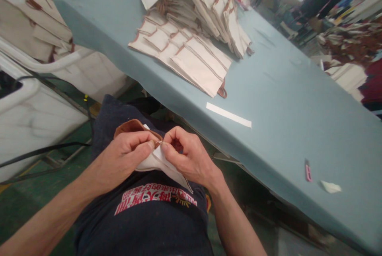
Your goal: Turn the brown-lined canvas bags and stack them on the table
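A cream cloth piece with brown trim lies over my lap, in front of a dark apron with printed lettering. My left hand pinches its brown edge between thumb and forefinger. Close beside it, my right hand is closed in a pinch at the same spot, where a small pale bit shows between the fingertips. I cannot make out whether that bit is thread or a strip. Part of the cloth is hidden behind both hands.
A blue-covered table slopes away to the right. On it are stacked cream pocketed cloth pieces, a white strip, a pink-handled cutter and a pale scrap. White bins stand at left, one holding more cloth.
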### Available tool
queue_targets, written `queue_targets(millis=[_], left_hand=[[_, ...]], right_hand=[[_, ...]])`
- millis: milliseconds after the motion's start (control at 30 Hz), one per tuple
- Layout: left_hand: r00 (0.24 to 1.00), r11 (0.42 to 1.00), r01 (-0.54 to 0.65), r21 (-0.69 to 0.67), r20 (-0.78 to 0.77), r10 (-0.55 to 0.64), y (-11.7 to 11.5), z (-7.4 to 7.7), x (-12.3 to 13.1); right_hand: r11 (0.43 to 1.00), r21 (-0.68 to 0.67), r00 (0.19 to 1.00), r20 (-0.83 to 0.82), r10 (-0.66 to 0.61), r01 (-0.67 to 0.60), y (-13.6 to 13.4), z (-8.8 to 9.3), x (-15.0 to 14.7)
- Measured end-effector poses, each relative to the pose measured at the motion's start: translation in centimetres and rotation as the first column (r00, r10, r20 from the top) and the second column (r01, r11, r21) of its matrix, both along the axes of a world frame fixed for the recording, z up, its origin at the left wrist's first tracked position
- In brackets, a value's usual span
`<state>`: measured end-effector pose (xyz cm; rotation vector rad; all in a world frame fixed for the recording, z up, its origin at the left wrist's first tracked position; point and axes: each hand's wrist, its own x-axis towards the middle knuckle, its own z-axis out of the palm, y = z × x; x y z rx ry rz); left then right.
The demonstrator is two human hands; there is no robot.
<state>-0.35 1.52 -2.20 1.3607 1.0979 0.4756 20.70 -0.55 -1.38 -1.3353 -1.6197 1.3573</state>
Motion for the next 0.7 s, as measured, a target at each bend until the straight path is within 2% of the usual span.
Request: queue_targets(millis=[333, 567, 700], left_hand=[[0.999, 0.997, -0.007, 0.079, -0.036, 0.01, -0.11, -0.06, -0.32], [0.998, 0.999, 0.012, -0.03, 0.064, -0.01, -0.45, -0.28, -0.52], [0.999, 1.0, -0.009, 0.008, 0.042, 0.009, -0.7, -0.37, 0.0]], right_hand=[[0.999, 0.034, 0.999, 0.036, -0.035, 0.033, -0.21, 0.13, -0.34], [0.998, 0.044, 0.998, 0.026, -0.053, 0.052, -0.3, 0.04, -0.26], [0.996, 0.061, 0.998, 0.007, -0.07, 0.07, -0.31, -0.26, -0.28]])
